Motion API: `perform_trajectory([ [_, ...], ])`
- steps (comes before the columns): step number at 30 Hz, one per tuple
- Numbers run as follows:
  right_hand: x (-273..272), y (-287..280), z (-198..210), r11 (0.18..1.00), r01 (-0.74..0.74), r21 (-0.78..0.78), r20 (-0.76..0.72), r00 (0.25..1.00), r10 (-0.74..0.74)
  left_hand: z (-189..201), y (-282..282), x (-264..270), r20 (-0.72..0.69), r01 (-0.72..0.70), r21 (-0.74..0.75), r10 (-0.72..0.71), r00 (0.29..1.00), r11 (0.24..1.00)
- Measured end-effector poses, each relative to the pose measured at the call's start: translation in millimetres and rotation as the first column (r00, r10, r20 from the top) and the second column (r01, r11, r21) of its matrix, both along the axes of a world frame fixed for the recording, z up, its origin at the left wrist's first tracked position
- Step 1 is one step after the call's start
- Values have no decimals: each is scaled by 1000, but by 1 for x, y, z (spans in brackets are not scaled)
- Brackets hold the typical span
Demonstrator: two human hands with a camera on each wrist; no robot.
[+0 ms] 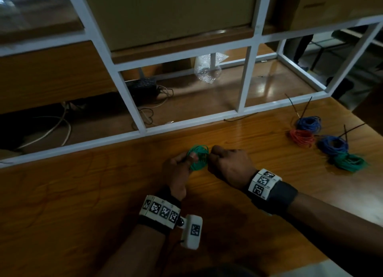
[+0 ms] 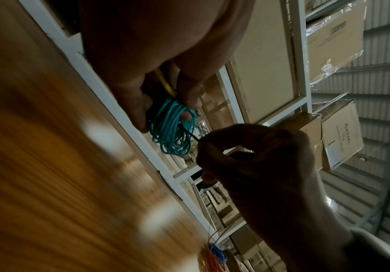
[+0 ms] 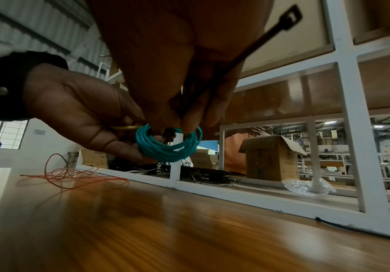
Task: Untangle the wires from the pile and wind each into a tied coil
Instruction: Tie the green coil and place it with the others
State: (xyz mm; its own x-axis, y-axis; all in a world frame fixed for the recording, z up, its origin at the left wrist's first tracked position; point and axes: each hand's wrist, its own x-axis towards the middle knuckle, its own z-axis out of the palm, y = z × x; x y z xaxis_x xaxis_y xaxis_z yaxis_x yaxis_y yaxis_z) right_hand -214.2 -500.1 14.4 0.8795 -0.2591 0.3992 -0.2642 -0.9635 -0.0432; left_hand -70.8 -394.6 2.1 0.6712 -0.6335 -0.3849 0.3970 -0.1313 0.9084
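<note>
Left hand (image 1: 176,171) grips a small green wire coil (image 1: 198,157), fingers and thumb curled round its loops, holding it just above the wooden worktop (image 1: 83,194) near the middle of the far edge. Right hand (image 1: 229,166), touching the coil from the other side, pinches a black cable tie (image 3: 240,57) whose strip runs through the coil; the tie's head sticks up past the palm in the right wrist view. A short yellowish piece (image 3: 126,127) shows inside the left hand's grasp; what it is cannot be told. Toward the worktop's right edge lie four wound coils close together: a blue coil (image 1: 308,123), a red coil (image 1: 302,139), a second blue coil (image 1: 333,145) and a green coil (image 1: 349,162), with black tie tails standing up among them. Loose red wire (image 3: 73,174) lies spread on the worktop to the left. A white metal frame (image 1: 128,102) runs along the far edge.
</note>
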Motion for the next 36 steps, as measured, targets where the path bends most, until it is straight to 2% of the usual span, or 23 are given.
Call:
perform_trajectory([
  [4, -8, 16, 1, 998, 52, -43, 73, 996, -48, 1, 3, -9, -38, -66, 0, 66, 997, 998],
  [8, -13, 24, -8, 994, 82, -71, 163, 984, -69, 2, 11, -14, -91, 39, 9, -38, 995, 999],
  [10, -13, 27, -13, 995, 73, -73, 161, 985, -60, 0, 13, -15, -125, 84, -18, -85, 988, 996],
  [14, -16, 30, -12, 1000, 21, 19, 122, 992, -23, 4, 13, -16, -69, 107, -37, -110, 992, 994],
  [16, -23, 27, -7, 987, 37, 156, 100, 994, -53, 7, 15, -14, -53, 99, -48, -102, 993, 994],
  [19, -47, 19, -2, 887, 95, 452, 165, 968, -187, 7, 19, -4, -76, 61, -87, -68, 995, 994],
  [21, -68, 15, -1, 756, 84, 649, 253, 913, -319, 11, 24, 2, -95, 48, -110, -58, 994, 993],
  [24, -91, 18, -5, 553, 53, 831, 226, 877, -424, 15, 29, 4, -141, 63, -139, -83, 987, 988],
  [28, -97, 30, -18, 512, 25, 859, 163, 934, -319, 19, 28, -1, -193, 75, -167, -107, 975, 983],
  [31, -92, 42, -23, 407, -31, 913, 212, 888, -408, 21, 27, -6, -191, 83, -164, -115, 975, 983],
  [33, -91, 50, -26, 420, -100, 902, 306, 833, -460, 20, 27, -9, -168, 96, -158, -123, 978, 983],
  [36, -94, 57, -26, 500, -156, 852, 407, 798, -445, 20, 30, -16, -59, 146, -139, -155, 986, 979],
])
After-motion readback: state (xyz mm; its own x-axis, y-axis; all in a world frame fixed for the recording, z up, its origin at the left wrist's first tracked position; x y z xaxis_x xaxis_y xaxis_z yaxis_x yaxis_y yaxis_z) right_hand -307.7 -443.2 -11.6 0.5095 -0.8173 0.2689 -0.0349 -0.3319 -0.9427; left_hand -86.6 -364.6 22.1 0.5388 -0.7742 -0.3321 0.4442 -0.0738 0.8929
